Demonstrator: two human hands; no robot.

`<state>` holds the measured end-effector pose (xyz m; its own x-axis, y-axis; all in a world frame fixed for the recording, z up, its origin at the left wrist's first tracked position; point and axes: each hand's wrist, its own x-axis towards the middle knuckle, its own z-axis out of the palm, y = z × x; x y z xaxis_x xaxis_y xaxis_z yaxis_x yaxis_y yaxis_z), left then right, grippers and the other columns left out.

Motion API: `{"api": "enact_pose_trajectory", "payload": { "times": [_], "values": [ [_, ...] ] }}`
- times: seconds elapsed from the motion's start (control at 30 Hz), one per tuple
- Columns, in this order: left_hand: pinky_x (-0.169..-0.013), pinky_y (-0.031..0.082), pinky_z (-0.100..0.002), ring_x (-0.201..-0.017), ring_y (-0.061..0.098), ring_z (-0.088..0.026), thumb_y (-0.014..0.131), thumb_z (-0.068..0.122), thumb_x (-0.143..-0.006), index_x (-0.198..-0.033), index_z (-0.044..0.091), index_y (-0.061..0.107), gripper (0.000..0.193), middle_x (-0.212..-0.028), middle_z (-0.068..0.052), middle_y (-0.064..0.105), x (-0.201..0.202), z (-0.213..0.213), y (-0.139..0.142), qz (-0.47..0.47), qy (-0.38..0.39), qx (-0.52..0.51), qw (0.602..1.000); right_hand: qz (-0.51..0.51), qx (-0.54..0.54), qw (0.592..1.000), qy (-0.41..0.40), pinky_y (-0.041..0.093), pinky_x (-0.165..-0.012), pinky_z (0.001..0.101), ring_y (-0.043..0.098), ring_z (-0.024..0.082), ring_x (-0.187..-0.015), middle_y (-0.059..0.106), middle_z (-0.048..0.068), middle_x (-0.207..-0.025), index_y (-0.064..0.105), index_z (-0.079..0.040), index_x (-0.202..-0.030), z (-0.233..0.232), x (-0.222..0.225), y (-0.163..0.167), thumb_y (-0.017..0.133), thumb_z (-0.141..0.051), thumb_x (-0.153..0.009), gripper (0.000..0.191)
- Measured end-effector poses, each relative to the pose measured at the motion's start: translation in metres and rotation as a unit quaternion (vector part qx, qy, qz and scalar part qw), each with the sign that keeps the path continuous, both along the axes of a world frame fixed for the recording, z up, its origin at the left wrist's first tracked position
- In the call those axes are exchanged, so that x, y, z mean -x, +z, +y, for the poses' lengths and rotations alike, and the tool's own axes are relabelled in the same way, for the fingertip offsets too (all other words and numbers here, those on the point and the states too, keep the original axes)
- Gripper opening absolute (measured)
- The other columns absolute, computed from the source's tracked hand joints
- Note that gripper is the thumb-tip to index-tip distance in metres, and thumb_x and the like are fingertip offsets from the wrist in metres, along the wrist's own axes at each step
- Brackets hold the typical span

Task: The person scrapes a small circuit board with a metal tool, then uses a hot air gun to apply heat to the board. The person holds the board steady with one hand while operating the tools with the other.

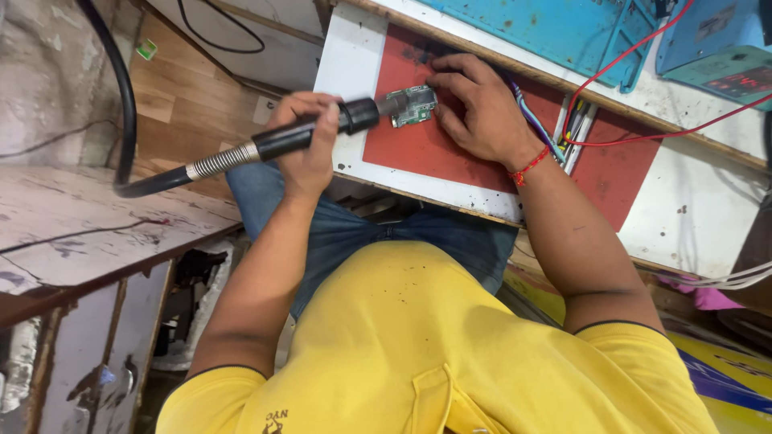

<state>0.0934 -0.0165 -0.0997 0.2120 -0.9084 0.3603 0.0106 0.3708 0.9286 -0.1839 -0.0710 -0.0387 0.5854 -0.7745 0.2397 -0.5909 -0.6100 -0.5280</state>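
Circuit board (413, 105) lies on the red mat (418, 149) of the counter (347, 60), right hand (482, 108) pressing it flat with spread fingers, left hand (310, 141) gripping the hot-air wand (277, 141) (nozzle at its edge); heating seems underway, needing steady aim.

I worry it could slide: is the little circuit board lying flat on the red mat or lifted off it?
Flat: the circuit board lies on the red mat, right hand fingertips pinning it.
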Motion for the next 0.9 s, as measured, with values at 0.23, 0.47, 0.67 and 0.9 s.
{"api": "enact_pose_trajectory", "payload": {
  "times": [0.23, 0.47, 0.67, 0.9],
  "values": [
    [-0.091, 0.056, -0.032, -0.096, 0.070, -0.018, 0.077, 0.016, -0.099, -0.097, 0.002, 0.060, 0.022, -0.106, -0.013, 0.074, -0.010, 0.004, 0.005, -0.028, 0.007, 0.029, 0.999, 0.000, -0.007, 1.000, 0.000, 0.053, -0.106, 0.0427, 0.061, 0.037, -0.125, 0.060, 0.017, -0.138, 0.067, 0.000, -0.127, 0.003, -0.014, 0.004, 0.073, -0.004, -0.091, 0.036],
    [-0.090, 0.055, -0.031, -0.097, 0.067, -0.017, 0.075, 0.016, -0.099, -0.100, 0.001, 0.060, 0.021, -0.108, -0.014, 0.072, -0.011, 0.000, 0.012, 0.018, -0.035, 0.007, 0.999, -0.002, -0.012, 1.000, -0.002, 0.053, -0.106, 0.0422, 0.062, 0.037, -0.126, 0.060, 0.017, -0.139, 0.068, -0.001, -0.129, 0.001, -0.011, 0.001, 0.074, -0.004, -0.092, 0.037],
    [-0.095, 0.056, -0.032, -0.101, 0.070, -0.019, 0.074, 0.021, -0.102, -0.102, 0.000, 0.061, 0.025, -0.108, -0.014, 0.073, -0.005, 0.000, 0.007, -0.001, -0.033, 0.018, 0.999, 0.008, 0.000, 1.000, 0.010, 0.052, -0.107, 0.0429, 0.060, 0.038, -0.127, 0.059, 0.018, -0.139, 0.067, 0.000, -0.130, -0.001, -0.005, 0.001, 0.075, -0.004, -0.093, 0.038],
    [-0.090, 0.061, -0.034, -0.097, 0.072, -0.018, 0.073, 0.027, -0.102, -0.098, 0.004, 0.060, 0.026, -0.104, -0.012, 0.073, 0.000, -0.002, -0.001, -0.018, 0.006, 0.018, 1.000, 0.005, -0.007, 1.000, 0.014, 0.052, -0.107, 0.0431, 0.060, 0.038, -0.128, 0.059, 0.018, -0.141, 0.065, 0.001, -0.131, 0.000, -0.001, 0.003, 0.074, -0.002, -0.094, 0.038]
  ]
}}
